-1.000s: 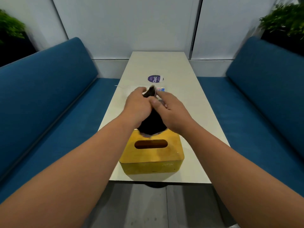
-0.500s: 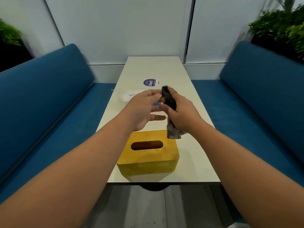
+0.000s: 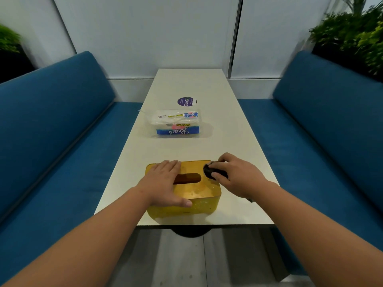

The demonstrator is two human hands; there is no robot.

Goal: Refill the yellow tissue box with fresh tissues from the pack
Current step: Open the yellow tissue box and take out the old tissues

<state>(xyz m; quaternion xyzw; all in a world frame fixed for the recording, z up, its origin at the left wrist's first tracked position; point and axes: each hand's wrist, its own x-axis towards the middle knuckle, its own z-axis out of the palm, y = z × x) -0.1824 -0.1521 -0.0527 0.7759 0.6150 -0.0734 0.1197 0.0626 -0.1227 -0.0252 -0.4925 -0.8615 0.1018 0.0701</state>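
The yellow tissue box (image 3: 199,191) stands at the near end of the white table (image 3: 238,146), its oval slot facing up. My left hand (image 3: 163,183) lies flat on the left side of the lid, fingers straight, thumb over the front edge. My right hand (image 3: 236,175) grips a balled dark cloth (image 3: 209,171) and presses it on the box's far right corner. The tissue pack (image 3: 176,125), white with blue lettering, lies further up the table, apart from both hands.
A round purple sticker (image 3: 186,101) sits on the table beyond the pack. Blue benches (image 3: 62,141) flank the table on both sides. Green plants (image 3: 352,36) stand behind the bench backs. The table's near edge is just in front of the box.
Both hands came down from mid-air to the box. The left hand now lies flat on the lid, and the right hand has brought the dark cloth onto the box's corner.
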